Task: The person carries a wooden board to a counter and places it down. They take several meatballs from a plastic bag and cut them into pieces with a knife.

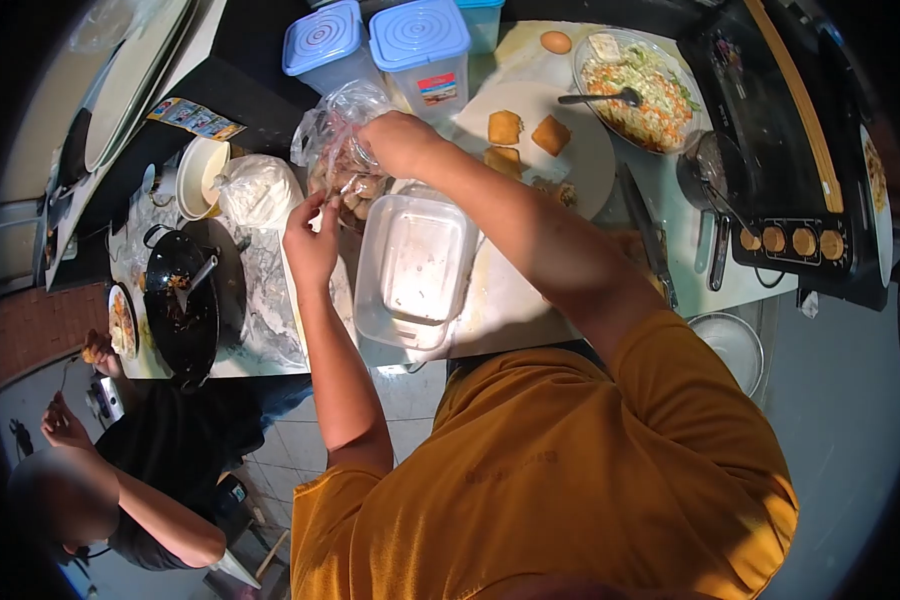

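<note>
My left hand pinches the lower edge of a clear plastic bag holding brownish food pieces. My right hand grips the same bag from its right side, at the top. The bag hangs just above the counter, left of an empty clear plastic container. Behind my right arm lies a round white board with fried golden squares on it.
Two blue-lidded tubs stand at the back. A bowl of chopped salad with a spoon sits beside a black electric grill. A black wok, a tied white bag and a white bowl are on the left. Another person eats at lower left.
</note>
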A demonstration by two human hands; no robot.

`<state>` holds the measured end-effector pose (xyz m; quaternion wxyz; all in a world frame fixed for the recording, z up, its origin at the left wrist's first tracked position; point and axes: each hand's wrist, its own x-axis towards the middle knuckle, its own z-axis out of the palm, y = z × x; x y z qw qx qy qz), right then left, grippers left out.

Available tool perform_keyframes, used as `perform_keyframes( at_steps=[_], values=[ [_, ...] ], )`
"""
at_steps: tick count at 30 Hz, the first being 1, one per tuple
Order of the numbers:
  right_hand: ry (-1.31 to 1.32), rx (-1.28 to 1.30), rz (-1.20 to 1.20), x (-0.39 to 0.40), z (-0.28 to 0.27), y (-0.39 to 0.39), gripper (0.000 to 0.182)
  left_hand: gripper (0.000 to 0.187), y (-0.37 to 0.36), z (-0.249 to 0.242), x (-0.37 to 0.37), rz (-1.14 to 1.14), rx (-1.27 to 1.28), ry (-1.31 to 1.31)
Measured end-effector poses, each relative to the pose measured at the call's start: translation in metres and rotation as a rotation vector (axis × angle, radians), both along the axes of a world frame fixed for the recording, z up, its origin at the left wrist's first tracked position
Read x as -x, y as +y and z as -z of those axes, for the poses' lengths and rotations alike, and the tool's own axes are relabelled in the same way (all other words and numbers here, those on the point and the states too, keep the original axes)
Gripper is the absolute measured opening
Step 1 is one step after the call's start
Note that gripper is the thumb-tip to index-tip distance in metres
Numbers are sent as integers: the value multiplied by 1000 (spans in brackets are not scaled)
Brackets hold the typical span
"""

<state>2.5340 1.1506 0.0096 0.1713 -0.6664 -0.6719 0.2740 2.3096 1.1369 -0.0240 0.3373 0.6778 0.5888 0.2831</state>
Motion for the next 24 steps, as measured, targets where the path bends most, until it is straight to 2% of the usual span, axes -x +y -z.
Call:
perform_keyframes(
  at_steps=[3,5,8,11,14,18,22,24],
  values=[
    [53,-6,-94,3,11,12,17,25,4,9,-3,37,-64,-99],
    [128,93,-146,0,11,14,20,24,5,10,-5,11,-60,-77],
    [150,104,-171,-1,32,22,25,20,7,6,-12,-29,-36,-82],
    [111,176,-184,-2,20,19,31,19,9,8,-15,-9,-25,-105],
    [119,40,-187,3,26,16,33,20,7,3,-18,-6,-39,-33],
    [116,-23,-232,9,30,17,38,21,7,6,-16,-46,57,-118],
    [62,49,-173,14,36,18,32,23,8,2,-14,-3,89,-152],
    [142,4,-175,11,36,12,27,24,7,1,-15,-13,98,-157]
  ],
)
